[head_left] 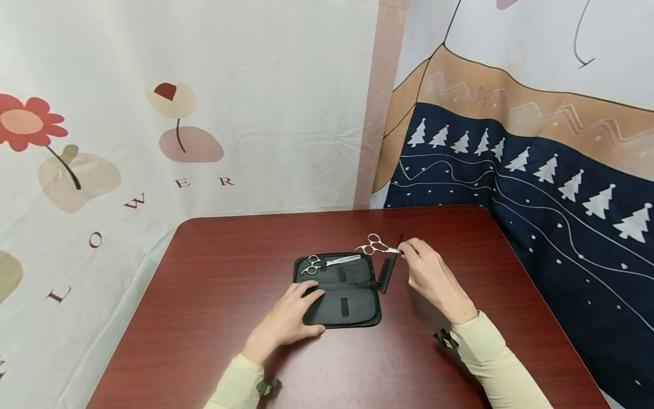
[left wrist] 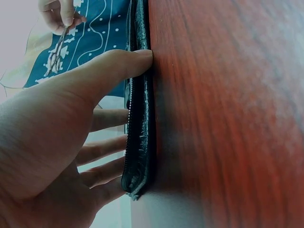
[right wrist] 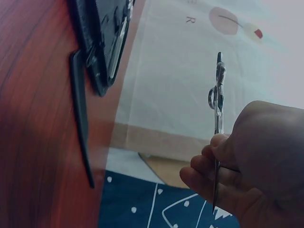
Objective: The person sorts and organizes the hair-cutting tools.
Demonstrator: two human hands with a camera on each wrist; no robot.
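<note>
Above the far right corner of the case (head_left: 322,311), scissors (head_left: 392,250) are pinched by the right hand (head_left: 435,278);
the case's left edge is touched by the left hand (head_left: 286,318), spread wide.

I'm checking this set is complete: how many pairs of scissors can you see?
2. One pair of scissors lies in the far half of the open case; the right hand holds the other pair above the table. Any beneath the case would be hidden.
</note>
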